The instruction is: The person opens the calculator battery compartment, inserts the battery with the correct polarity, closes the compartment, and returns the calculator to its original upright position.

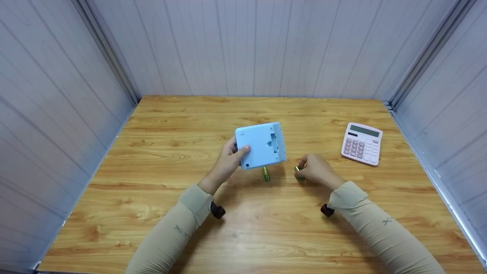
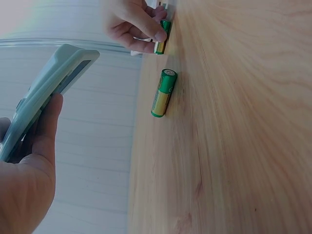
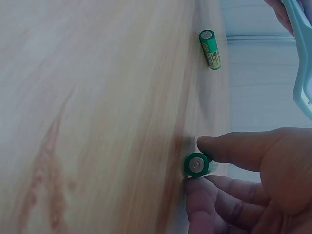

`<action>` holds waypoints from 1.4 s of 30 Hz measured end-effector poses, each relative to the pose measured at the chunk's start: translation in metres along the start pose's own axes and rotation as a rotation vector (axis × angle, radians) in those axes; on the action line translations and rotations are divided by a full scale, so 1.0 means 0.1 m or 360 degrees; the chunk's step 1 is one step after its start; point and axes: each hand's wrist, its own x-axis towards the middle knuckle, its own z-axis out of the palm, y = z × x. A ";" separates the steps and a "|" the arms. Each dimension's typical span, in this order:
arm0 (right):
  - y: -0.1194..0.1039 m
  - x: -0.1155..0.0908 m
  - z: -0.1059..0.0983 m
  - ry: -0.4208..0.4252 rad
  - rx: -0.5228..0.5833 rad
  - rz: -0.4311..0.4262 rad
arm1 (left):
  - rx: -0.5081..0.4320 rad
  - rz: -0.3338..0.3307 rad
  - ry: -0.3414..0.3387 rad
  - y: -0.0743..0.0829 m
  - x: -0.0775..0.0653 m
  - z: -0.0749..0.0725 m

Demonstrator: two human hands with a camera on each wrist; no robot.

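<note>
My left hand [image 1: 227,159] grips a light-blue calculator [image 1: 257,146] above the table, thumb on its back and fingers underneath. The back faces up and shows an uncovered battery compartment [image 1: 274,143] near the right end. Between thumb and fingertips, my right hand [image 1: 319,170] pinches a green battery [image 3: 196,165] at the table's surface. A second green-and-gold battery [image 2: 164,92] lies loose on the wood, just below the calculator's near edge in the head view. Whether anything sits inside the compartment is too small to tell.
A pink calculator [image 1: 362,144] lies face up on the wooden table [image 1: 171,129], to the right beyond my right hand. Pale panel walls [image 1: 251,49] stand at the back and on both sides. Dark wrist-worn cameras hang beneath both sleeves.
</note>
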 end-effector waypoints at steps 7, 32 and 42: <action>0.02 0.00 0.02 0.0066 -0.0030 -0.0042 | -0.0001 -0.0019 0.0039 0.00 0.00 0.03; -0.15 -0.12 -0.21 0.0365 0.0280 -0.0065 | -0.0020 -0.0003 0.0028 -0.03 0.00 0.04; -0.26 -0.18 -0.25 0.0527 0.0337 -0.0134 | 0.0020 -0.0029 0.0015 -0.02 0.00 0.06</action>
